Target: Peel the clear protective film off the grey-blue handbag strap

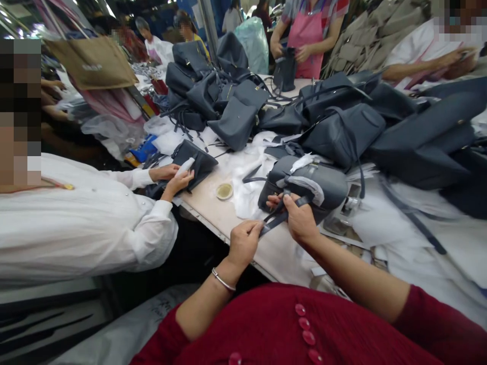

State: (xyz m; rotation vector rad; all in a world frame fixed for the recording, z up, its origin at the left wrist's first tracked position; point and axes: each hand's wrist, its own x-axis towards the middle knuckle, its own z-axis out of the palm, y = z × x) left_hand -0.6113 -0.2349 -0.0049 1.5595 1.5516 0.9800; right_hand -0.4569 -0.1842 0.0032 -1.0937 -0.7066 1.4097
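Note:
A dark blue handbag [331, 185] lies on the table in front of me, with white wrapping on its curved handle and white paper on top. My left hand [244, 242], a silver bangle at its wrist, pinches the end of a dark strap [279, 219] near the table's front edge. Closer to the bag, my right hand [300, 218] grips the same strap between thumb and fingers. The strap stretches between both hands, beside the bag's left end.
A small round dish [224, 190] sits on the table [207, 205] to the left. Dark bags [236, 119] are heaped behind. A person in white [76, 218] at left handles another bag. White padding [411, 238] lies at right.

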